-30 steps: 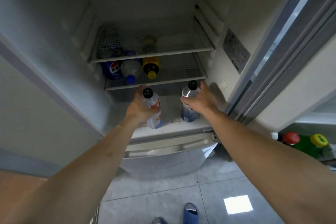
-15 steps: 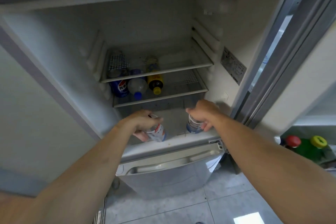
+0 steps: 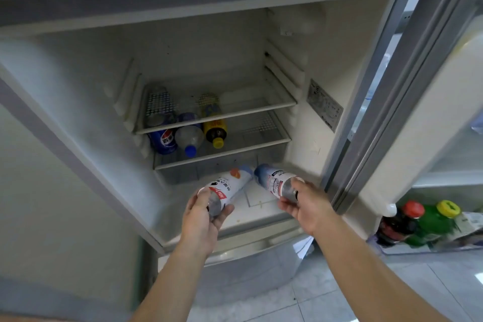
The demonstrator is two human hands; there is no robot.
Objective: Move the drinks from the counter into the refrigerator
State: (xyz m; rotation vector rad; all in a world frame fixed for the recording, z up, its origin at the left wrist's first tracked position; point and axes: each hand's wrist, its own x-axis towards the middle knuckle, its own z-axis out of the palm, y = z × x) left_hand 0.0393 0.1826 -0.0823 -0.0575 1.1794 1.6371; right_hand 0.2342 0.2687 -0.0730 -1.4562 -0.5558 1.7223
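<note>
My left hand point(image 3: 202, 219) grips the cap end of a clear bottle with a white, red and orange label point(image 3: 230, 184). My right hand point(image 3: 304, 204) grips the cap end of a second clear bottle with a blue base point(image 3: 274, 178). Both bottles are tipped over, bases pointing into the open refrigerator point(image 3: 78, 117), low over its bottom floor point(image 3: 258, 200). On the wire shelf point(image 3: 261, 144) above lie a blue cola bottle point(image 3: 163, 140), a clear bottle with a blue cap point(image 3: 188, 138) and a dark bottle with a yellow cap point(image 3: 215, 132).
The refrigerator door point(image 3: 431, 91) stands open at the right. Its lower rack holds a dark bottle with a red cap point(image 3: 400, 222) and a green bottle with a yellow cap point(image 3: 435, 222). A closed drawer front point(image 3: 248, 246) sits below the compartment, above a tiled floor point(image 3: 326, 295).
Both bottles went from upright on the bottom floor to tipped over, bases pointing inward. My hands shifted to the cap ends. The view tilted up, showing more of the refrigerator's top.
</note>
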